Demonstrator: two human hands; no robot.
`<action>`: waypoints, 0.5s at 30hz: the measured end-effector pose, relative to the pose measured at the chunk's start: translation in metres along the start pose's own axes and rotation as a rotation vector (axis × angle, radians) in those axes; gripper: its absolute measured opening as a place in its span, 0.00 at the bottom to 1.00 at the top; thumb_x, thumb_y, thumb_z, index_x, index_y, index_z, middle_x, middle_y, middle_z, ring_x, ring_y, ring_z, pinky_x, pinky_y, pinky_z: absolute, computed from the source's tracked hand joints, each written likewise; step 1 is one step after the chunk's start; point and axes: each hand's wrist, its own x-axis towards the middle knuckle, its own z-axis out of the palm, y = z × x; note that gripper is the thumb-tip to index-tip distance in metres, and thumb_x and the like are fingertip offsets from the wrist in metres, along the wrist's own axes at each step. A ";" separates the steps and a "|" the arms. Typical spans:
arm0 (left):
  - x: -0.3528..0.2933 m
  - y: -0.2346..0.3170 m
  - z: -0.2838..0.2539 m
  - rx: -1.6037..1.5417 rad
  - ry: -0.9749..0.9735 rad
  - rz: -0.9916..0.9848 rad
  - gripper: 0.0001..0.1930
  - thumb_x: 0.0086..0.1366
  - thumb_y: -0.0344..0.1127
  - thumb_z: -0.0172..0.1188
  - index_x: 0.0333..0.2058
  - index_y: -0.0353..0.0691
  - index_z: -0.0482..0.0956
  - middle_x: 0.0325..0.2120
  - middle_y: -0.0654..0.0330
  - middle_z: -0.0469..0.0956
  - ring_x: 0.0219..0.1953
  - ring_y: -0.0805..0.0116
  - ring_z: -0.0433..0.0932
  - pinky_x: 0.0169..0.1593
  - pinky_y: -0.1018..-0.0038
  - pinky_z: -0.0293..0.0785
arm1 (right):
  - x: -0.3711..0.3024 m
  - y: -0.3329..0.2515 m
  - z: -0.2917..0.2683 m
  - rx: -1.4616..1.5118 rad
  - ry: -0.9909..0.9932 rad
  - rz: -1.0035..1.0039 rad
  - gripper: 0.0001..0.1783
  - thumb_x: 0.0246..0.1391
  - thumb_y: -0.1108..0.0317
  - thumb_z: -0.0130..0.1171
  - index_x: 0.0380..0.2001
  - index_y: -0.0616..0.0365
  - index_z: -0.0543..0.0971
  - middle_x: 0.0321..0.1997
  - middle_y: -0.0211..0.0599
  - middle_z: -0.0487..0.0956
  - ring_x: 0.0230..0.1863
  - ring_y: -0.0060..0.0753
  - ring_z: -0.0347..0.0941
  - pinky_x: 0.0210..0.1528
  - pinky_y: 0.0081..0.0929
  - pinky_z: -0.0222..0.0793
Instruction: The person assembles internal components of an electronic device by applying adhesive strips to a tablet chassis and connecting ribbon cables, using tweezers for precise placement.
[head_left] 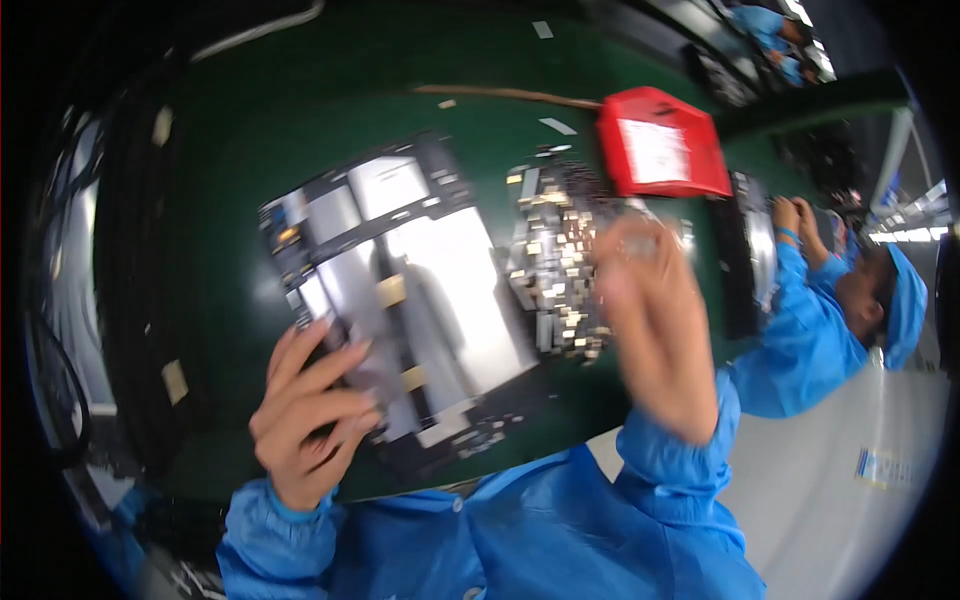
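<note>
A flat, opened electronic device (pixel 455 285) with shiny silver plates, a black frame and pale yellow tape pieces lies slightly turned on the green table. My left hand (pixel 315 405) rests at its lower left edge, fingers spread and touching it. To the device's right is a pile of small parts (pixel 560 265), silver, dark and pale yellow. My right hand (pixel 655 310) is over the right side of this pile, smeared by motion. Its fingers are too blurred to show whether they hold anything.
A red tray (pixel 712 165) with a white label stands beyond the pile. A thin brown stick (pixel 510 94) lies on the green table (pixel 300 110) toward the far side. At the right, a co-worker in blue (pixel 800 340) handles something beside a dark rack (pixel 738 270).
</note>
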 end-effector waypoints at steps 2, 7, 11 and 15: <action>0.008 -0.017 0.004 -0.087 0.021 0.011 0.11 0.42 0.28 0.71 0.27 0.41 0.81 0.41 0.51 0.79 0.55 0.47 0.69 0.59 0.54 0.58 | -0.018 -0.029 0.035 0.101 -0.232 -0.097 0.13 0.46 0.77 0.59 0.38 0.65 0.77 0.35 0.42 0.69 0.33 0.37 0.69 0.34 0.26 0.67; 0.008 -0.018 0.004 -0.089 0.042 -0.034 0.10 0.41 0.29 0.72 0.26 0.43 0.82 0.39 0.57 0.80 0.52 0.54 0.73 0.58 0.58 0.62 | -0.048 -0.023 0.096 0.250 -0.235 -0.291 0.12 0.40 0.78 0.60 0.33 0.65 0.78 0.34 0.38 0.73 0.33 0.36 0.70 0.35 0.27 0.69; 0.006 -0.019 0.004 -0.113 0.079 -0.057 0.10 0.42 0.28 0.71 0.26 0.43 0.82 0.35 0.60 0.81 0.48 0.58 0.75 0.56 0.60 0.65 | -0.046 -0.020 0.109 0.160 -0.168 -0.403 0.14 0.36 0.76 0.61 0.32 0.62 0.79 0.34 0.36 0.73 0.34 0.35 0.70 0.36 0.26 0.69; 0.006 -0.022 0.004 -0.123 0.089 -0.050 0.10 0.43 0.27 0.70 0.26 0.43 0.82 0.33 0.60 0.81 0.47 0.59 0.76 0.55 0.60 0.66 | -0.046 -0.022 0.110 0.063 -0.154 -0.404 0.15 0.33 0.74 0.60 0.32 0.61 0.79 0.35 0.34 0.73 0.37 0.35 0.70 0.37 0.28 0.69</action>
